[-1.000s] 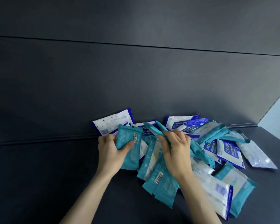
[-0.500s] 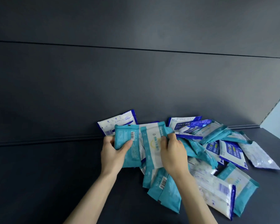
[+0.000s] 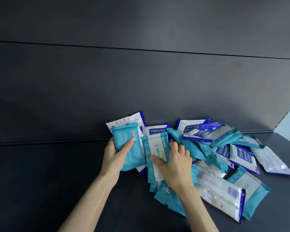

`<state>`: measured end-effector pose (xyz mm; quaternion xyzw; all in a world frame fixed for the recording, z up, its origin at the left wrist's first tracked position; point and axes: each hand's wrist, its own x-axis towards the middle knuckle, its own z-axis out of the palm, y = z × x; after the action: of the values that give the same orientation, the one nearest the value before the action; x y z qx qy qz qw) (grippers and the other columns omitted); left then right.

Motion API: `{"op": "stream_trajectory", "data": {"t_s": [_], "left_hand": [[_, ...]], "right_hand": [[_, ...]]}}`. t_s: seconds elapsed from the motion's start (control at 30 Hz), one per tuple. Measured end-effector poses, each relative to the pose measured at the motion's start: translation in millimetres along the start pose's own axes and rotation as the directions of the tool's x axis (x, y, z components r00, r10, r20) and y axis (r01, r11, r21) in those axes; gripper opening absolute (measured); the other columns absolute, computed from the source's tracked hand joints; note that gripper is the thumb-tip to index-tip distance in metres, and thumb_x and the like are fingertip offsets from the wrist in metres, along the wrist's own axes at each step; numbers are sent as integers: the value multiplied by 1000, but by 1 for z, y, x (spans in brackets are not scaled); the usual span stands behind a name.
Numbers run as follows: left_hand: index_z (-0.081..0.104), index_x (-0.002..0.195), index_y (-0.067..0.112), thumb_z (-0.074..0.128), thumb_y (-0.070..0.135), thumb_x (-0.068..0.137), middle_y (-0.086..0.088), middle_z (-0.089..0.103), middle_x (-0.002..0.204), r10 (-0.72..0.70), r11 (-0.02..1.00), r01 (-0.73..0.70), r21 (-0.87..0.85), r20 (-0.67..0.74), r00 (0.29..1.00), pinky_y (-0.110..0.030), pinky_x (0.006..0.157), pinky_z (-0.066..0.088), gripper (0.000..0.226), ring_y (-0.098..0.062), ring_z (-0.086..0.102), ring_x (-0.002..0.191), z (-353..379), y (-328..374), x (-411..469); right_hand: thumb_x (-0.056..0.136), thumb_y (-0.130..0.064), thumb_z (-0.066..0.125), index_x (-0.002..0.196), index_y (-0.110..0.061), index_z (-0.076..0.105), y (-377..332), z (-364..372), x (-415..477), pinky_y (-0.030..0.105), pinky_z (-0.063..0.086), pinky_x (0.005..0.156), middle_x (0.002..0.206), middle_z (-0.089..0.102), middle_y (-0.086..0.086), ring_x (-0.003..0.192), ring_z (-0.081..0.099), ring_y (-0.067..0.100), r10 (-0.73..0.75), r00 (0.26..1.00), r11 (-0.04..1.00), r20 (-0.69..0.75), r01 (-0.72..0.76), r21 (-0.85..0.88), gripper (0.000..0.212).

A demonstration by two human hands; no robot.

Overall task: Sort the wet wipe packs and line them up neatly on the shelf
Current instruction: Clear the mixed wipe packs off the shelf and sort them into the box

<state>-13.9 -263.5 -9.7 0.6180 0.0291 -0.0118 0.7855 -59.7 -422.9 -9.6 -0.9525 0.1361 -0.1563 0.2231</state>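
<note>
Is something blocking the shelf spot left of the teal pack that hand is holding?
Nothing visible. The left hand grips the teal pack, and the dark shelf left of it shows no packs; the pile lies to the right.

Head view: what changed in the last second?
The right hand lifted a white-faced teal pack from the pile and stood it beside the teal barcode pack. Its grip now pinches that pack, with the thumb on the face. The left hand kept holding the teal barcode pack. The rest of the pile on the shelf stayed much as it was.
</note>
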Motion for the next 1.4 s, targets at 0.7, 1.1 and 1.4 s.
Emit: {"op": "stream_trajectory", "data": {"t_s": [0.7, 1.1, 1.4], "left_hand": [[61, 109, 19, 60, 27, 91, -2, 66, 115, 75, 989, -87, 124, 99, 992, -37, 88, 53, 20, -17, 64, 105, -11, 14, 12], [47, 103, 14, 58, 49, 88, 3, 48, 113, 445, 376, -308, 874, 121, 887, -34, 87, 20, 40, -21, 43, 110, -16, 4, 74], [65, 101, 15, 57, 48, 88, 2, 58, 98, 368, 314, -339, 887, 216, 905, -35, 90, 29, 37, -21, 52, 103, -21, 17, 72]], "right_hand": [[85, -9, 69, 109, -15, 53, -17, 1, 42, 33, 57, 79, 105, 71, 3, 91, 70, 16, -30, 980, 427, 196, -165, 889, 29], [83, -13, 72, 103, -19, 52, 3, 13, 54, 39, 57, 81, 100, 71, -3, 87, 70, 13, 81, 985, 485, 153, -173, 857, 29], [90, -19, 64, 102, -23, 53, -3, 6, 47, 27, 55, 78, 104, 70, -4, 92, 68, 11, 66, 986, 424, 156, -169, 890, 18]]}}
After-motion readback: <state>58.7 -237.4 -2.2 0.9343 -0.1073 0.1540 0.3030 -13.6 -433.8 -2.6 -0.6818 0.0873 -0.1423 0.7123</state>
